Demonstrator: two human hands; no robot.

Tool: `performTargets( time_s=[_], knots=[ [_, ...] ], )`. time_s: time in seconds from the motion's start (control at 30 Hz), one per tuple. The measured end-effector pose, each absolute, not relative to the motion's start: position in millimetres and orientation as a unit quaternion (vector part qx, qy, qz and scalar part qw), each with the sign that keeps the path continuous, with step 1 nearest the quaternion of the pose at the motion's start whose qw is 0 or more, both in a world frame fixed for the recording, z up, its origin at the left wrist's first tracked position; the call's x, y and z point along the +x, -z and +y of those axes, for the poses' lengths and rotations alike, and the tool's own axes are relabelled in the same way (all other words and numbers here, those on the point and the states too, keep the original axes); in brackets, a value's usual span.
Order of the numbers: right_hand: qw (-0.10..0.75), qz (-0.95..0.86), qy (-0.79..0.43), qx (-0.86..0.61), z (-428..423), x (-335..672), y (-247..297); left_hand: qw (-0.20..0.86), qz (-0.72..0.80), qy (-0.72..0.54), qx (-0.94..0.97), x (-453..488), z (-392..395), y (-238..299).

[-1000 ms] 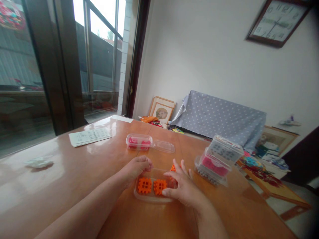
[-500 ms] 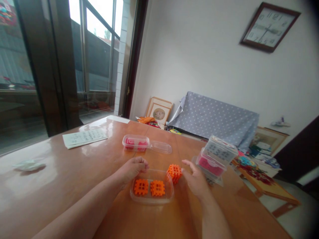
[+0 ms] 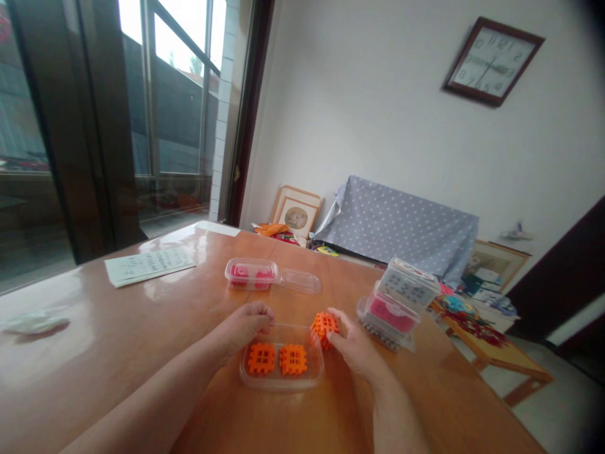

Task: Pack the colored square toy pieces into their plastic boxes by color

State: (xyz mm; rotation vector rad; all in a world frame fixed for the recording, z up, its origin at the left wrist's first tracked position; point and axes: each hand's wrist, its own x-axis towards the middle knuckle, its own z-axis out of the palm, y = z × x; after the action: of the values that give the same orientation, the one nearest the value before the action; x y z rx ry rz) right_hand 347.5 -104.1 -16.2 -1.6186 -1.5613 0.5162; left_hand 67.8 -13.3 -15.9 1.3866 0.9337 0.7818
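Observation:
A clear plastic container (image 3: 246, 378) sits on the wooden table (image 3: 118, 334) just in front of me, with two orange waffle-block cubes (image 3: 278, 359) inside. My left hand (image 3: 244, 325) rests curled on the container's far left rim. My right hand (image 3: 352, 345) grips a third orange cube (image 3: 322, 325) at the container's far right corner, just above the rim.
A clear tub with pink blocks (image 3: 249, 275) and its open lid (image 3: 300, 282) lies farther back. A stack of clear tubs with pink and grey blocks (image 3: 397, 302) stands at the right. A paper sheet (image 3: 149, 265) and a crumpled tissue (image 3: 31, 322) lie at the left.
My right hand lifted an orange cube out of the container's right end a second ago and has now brought it back closer to the rim. The left hand stayed put.

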Motion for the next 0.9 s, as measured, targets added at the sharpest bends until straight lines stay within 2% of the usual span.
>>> performTargets(
  time_s=[0.43,0.6,0.73,0.9],
  knots=[
    [0.432,-0.595,-0.165,-0.658,-110,348,5,0.608,0.393,-0.343,0.598,68,-12,16],
    [0.456,-0.596,-0.22,-0.624,-121,314,-15,0.614,0.388,-0.361,0.585,64,-9,13],
    [0.404,-0.648,-0.292,-0.577,-125,273,-22,0.601,0.404,-0.37,0.582,61,-6,12],
    [0.301,-0.714,-0.289,-0.563,-120,238,-22,0.602,0.411,-0.358,0.583,60,-8,10]
  ],
)
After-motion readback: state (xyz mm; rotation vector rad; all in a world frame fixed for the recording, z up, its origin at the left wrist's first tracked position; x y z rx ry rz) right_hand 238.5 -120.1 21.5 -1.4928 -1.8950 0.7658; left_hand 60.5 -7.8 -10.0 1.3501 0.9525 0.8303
